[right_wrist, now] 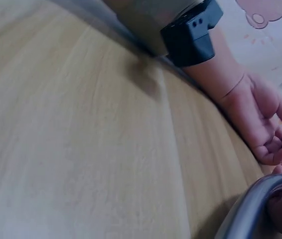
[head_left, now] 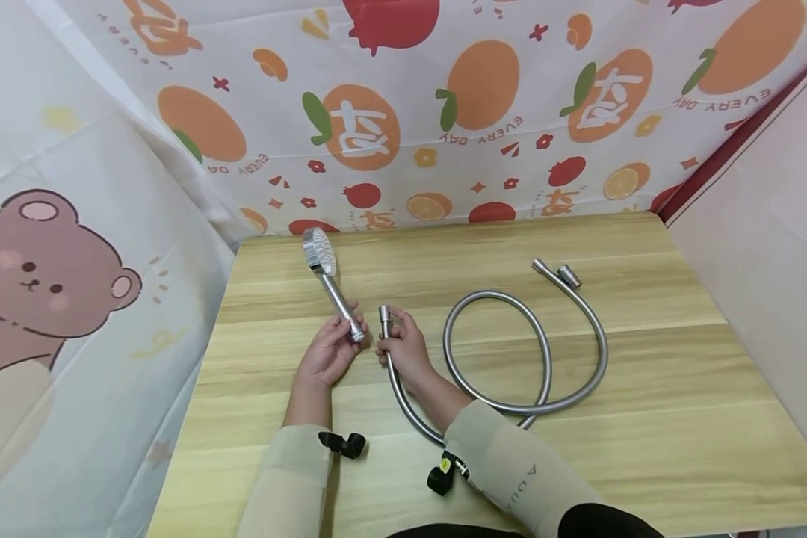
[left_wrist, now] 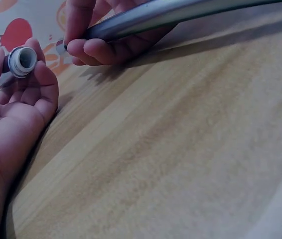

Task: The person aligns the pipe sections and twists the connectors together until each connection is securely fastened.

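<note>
My left hand (head_left: 329, 351) grips a chrome shower head (head_left: 339, 300) low on its handle, the round spray face pointing up and away. The handle's threaded end (left_wrist: 22, 61) shows its round opening in the left wrist view. Close beside it, my right hand (head_left: 406, 347) holds one end of a silver shower hose (head_left: 496, 297) between thumb and fingers, with its metal end fitting (head_left: 385, 312) standing up past the fingertips. A small gap separates the handle's end from the hose fitting. From the right hand the hose runs down under the right forearm and loops on the table.
The wooden table (head_left: 645, 448) carries the looped hose on its right half. At the back right lies the hose's other end fitting (head_left: 538, 264), beside a small chrome connector (head_left: 569, 276). Printed cloth (head_left: 417, 90) hangs behind the table, and a pale panel (head_left: 767, 246) borders its right side.
</note>
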A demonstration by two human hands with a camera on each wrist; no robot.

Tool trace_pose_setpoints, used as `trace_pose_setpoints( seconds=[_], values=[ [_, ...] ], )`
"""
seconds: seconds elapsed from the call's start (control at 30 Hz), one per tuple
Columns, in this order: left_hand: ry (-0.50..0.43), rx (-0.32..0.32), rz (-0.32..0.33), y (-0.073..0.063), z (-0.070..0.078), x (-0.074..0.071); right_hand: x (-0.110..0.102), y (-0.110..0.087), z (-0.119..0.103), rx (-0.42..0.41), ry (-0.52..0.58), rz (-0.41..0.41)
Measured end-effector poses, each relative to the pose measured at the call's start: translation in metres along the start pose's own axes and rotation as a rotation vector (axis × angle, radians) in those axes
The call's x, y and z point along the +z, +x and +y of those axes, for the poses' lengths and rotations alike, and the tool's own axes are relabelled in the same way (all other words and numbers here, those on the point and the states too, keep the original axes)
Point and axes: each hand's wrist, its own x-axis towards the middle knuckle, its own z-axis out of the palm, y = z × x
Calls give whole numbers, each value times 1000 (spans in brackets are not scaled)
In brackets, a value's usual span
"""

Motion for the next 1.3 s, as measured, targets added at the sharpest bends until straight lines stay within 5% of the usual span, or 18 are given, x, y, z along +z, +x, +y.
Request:
trace_pose_setpoints(
  seconds=[0.17,0.63,1.03,1.3],
  values=[
    [4,35,13,3,-2,1,-2,-5,-3,15,59,32],
    [99,169,225,7,11,30,5,-11,2,-14,32,-7],
    [66,261,265,6,26,44,12,-16,-1,-46,47,-86],
    [81,260,258,2,27,57,18,-24,-1,-61,52,-108]
  ],
)
